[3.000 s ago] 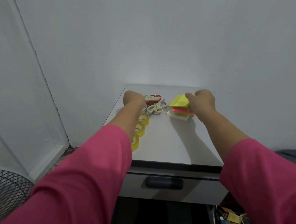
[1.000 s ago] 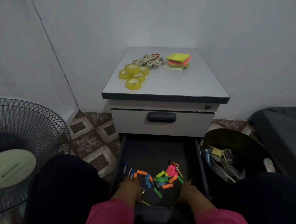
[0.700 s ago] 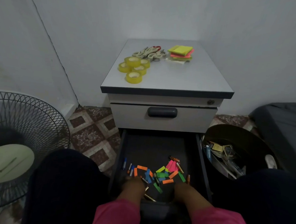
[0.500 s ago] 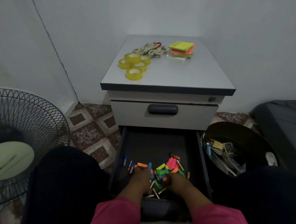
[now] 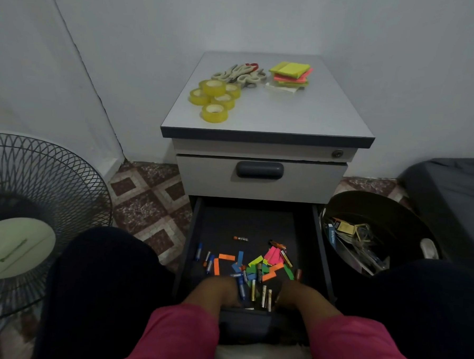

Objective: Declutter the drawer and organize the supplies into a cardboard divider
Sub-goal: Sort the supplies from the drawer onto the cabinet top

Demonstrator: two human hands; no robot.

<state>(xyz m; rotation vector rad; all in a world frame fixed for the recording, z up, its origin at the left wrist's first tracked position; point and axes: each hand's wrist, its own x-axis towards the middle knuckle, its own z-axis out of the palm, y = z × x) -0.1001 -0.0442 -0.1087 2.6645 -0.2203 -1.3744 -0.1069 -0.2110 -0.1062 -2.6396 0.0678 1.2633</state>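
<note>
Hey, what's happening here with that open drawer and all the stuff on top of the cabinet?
A person in pink sleeves is sorting out the open bottom drawer. Both the left hand and right hand reach into its near end, among loose batteries and coloured sticky flags. Tape rolls, scissors and sticky notes lie grouped on the cabinet top. No cardboard divider is in view.

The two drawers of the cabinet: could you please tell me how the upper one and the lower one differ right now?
The upper drawer is pushed shut, while the lower drawer is pulled out.
The upper drawer shows only its pale front and dark handle; the lower drawer shows a dark inside strewn with coloured paper strips, batteries and pens.
No hand is at the upper drawer; both the left hand and right hand reach into the lower drawer.
Both belong to the same cabinet.
</note>
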